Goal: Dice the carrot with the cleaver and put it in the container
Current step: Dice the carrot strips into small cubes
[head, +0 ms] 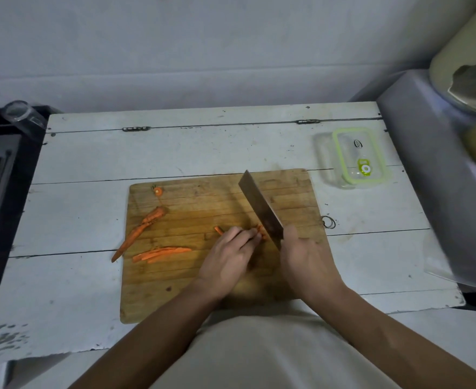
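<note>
Head view: the right hand (301, 255) wraps its fingers round the handle of the cleaver (260, 204), whose blade slants away from them. The left hand (228, 252) curls its fingers (245, 234) onto carrot strips (260, 231) just beyond the fingertips, beside the blade, on the wooden cutting board (203, 290). Left of those fingers lie a sliced pile (161, 253), a carrot half (140, 233) and a cut top (158, 191). Beyond the right fingers, on the white tabletop (91, 153), sits the clear container (350, 158) with a green-rimmed lid; its oval label is too small to read.
</note>
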